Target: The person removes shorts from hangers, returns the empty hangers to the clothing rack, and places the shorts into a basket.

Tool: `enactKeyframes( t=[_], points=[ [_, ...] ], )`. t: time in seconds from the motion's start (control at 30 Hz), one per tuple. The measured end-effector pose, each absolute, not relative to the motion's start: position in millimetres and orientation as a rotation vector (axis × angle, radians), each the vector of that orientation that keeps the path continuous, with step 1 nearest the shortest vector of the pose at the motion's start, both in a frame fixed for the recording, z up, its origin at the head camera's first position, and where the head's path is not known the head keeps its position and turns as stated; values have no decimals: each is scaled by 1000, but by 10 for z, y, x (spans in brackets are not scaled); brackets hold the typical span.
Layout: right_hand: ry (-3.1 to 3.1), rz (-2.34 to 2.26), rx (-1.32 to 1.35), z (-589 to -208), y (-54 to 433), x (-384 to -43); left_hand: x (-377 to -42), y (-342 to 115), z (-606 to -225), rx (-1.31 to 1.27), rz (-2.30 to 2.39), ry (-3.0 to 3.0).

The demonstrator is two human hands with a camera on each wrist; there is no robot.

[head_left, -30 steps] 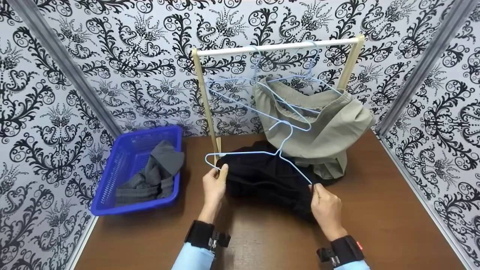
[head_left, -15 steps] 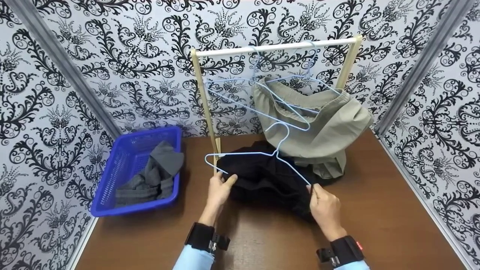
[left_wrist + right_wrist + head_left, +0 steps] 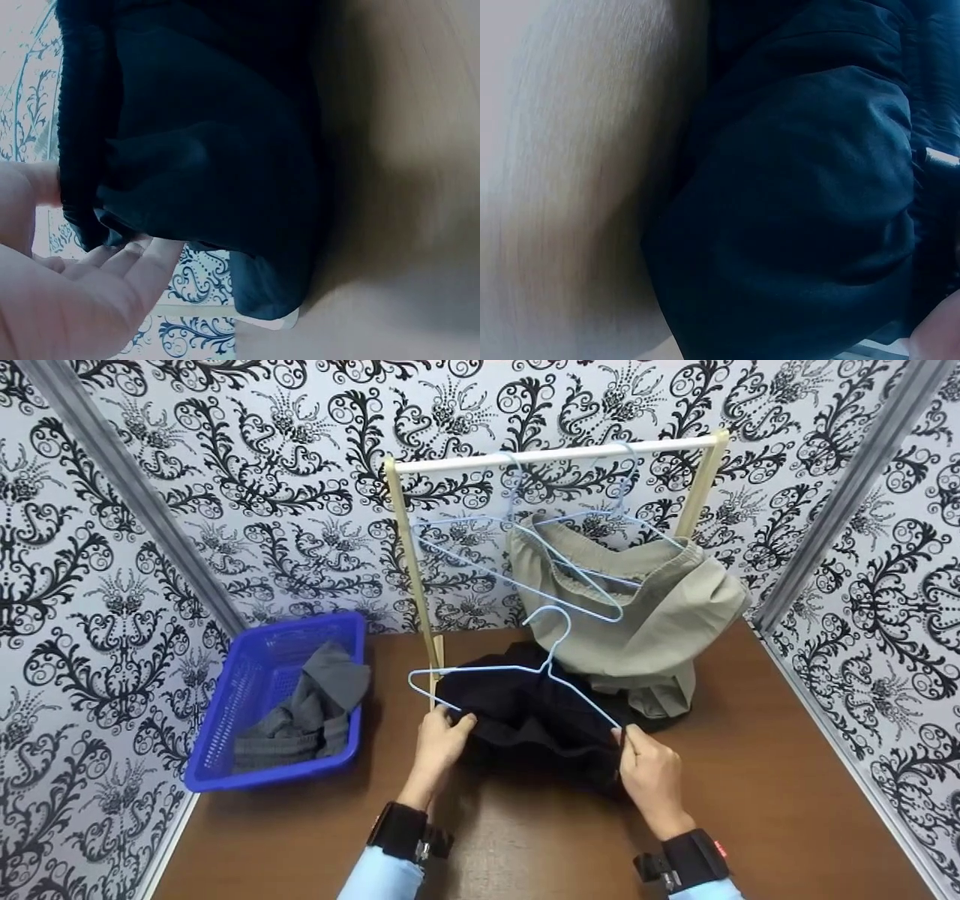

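Note:
Black pants [image 3: 517, 712] with a gathered elastic waistband [image 3: 84, 112] hang bunched just over the table. A light blue wire hanger [image 3: 495, 667] sits at their waist, its hook up and its left end sticking out past the cloth. My left hand [image 3: 442, 742] holds the waistband near that end, thumb on one side and fingers under the cloth in the left wrist view. My right hand [image 3: 651, 771] pinches the waistband together with the hanger's right end. In the right wrist view the pants [image 3: 802, 195] hide most of that hand.
Behind stands a rack with a white rod [image 3: 555, 455], bearing a bare blue hanger [image 3: 465, 561] and beige pants [image 3: 637, 615] on another hanger. A blue basket [image 3: 196, 750] with a grey garment [image 3: 300, 720] stands at the left. Patterned walls enclose the table [image 3: 765, 780].
My left hand has moved right and slightly down, off the hanger's left end and along the waistband. The hanger's hook has shifted a little left. My right hand stays nearly still.

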State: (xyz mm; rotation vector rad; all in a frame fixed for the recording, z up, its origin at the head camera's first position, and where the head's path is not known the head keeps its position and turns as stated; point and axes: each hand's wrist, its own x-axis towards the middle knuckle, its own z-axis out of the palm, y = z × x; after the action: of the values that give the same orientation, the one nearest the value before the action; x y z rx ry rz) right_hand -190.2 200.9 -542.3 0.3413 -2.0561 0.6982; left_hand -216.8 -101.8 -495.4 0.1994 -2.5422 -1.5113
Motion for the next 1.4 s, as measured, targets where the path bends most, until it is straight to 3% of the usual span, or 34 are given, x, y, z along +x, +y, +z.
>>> enactKeyframes(
  t=[0.83,1.4],
  points=[
    [-2031,722,369,-5327,2046,-1937,-2098,-1071,-4844,52,-996,-2678],
    [-2063,709,436,-5311,2028,-1957,-2300,-978,-4583,-503,-525,-2237]
  ],
)
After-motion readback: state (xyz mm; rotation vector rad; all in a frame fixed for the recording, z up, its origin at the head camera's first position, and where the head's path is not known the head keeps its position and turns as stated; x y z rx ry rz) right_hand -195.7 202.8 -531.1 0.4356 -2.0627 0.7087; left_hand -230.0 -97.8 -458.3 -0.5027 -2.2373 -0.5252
